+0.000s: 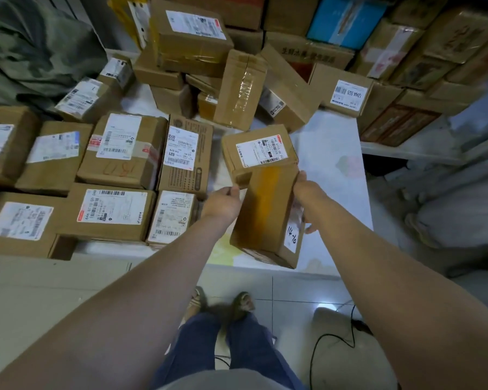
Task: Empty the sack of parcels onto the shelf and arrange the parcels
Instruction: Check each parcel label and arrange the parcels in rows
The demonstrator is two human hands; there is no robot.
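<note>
Right hand's (305, 192) grip round taped parcel (265, 212)

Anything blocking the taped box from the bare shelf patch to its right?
Nothing visible: the taped box, gripped by the right hand, has bare shelf right beside it. The labelled box sits behind it, off that path.

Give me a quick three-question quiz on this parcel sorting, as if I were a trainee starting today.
1. True or false: the box marked 14-10 lies flat among the sorted parcels.
2. Which hand's fingers curl round that box's right side? A) left B) right C) neither
3. Fill in: the broad tape down its face is ____.

Key: 1 false, it is held up off the shelf. 2 B, the right hand. 3 yellow.
</note>
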